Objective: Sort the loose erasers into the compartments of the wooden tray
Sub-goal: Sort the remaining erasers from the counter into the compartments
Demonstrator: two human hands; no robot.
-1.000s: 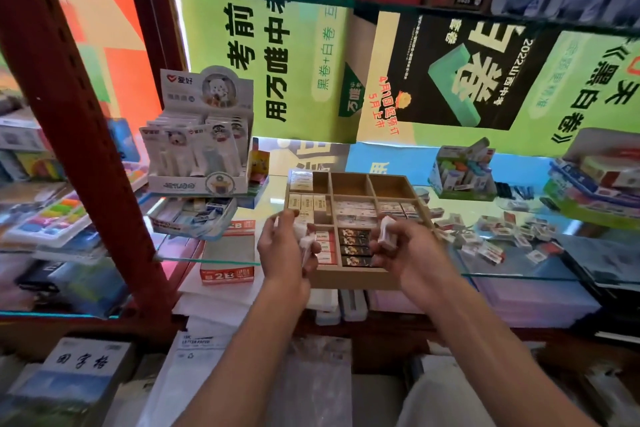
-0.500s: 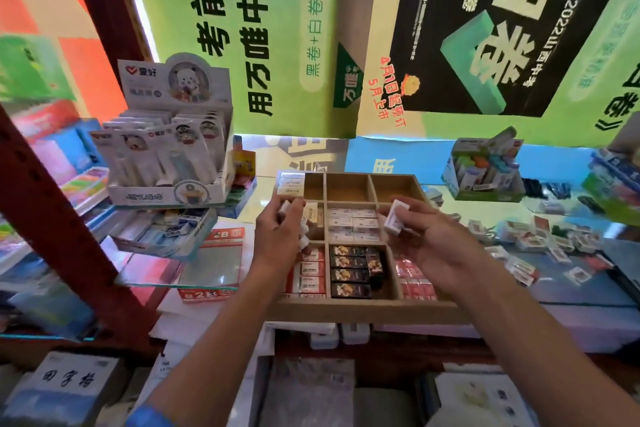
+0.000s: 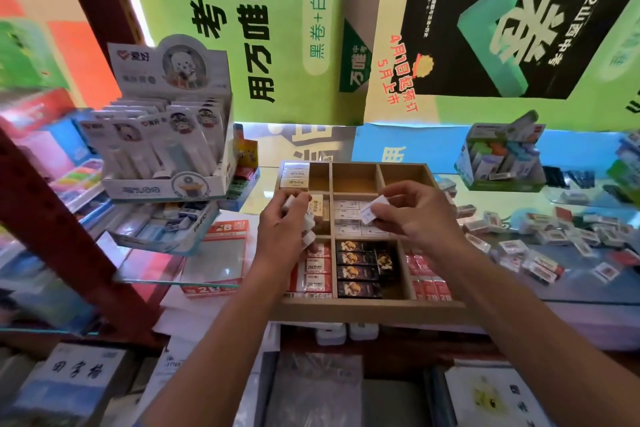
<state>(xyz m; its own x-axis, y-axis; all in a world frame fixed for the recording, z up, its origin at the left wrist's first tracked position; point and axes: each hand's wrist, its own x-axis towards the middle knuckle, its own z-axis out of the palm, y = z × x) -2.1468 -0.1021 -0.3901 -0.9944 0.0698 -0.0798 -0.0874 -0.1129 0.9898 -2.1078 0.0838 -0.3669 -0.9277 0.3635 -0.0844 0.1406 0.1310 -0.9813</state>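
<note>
Change: both hands sit a little lower over the wooden tray (image 3: 367,308) than half a second ago; the right hand's eraser has dropped from above the back row to the middle row.
Left hand (image 3: 282,232): fingers curled round several small white erasers (image 3: 306,236), held over the tray's left column.
Right hand (image 3: 415,218): thumb and fingertips pinch one white eraser (image 3: 370,211) just above the middle compartment of white-sleeved erasers.
Tray: sits on the glass counter (image 3: 571,288); cream erasers (image 3: 294,177) back left, black-sleeved erasers (image 3: 356,269) front middle, red ones (image 3: 429,284) front right, two back compartments bare wood.
Loose erasers (image 3: 540,246): scattered on the glass to the right of the tray, apart from it.
Surroundings: a white display box (image 3: 166,149) of carded items stands to the left.
</note>
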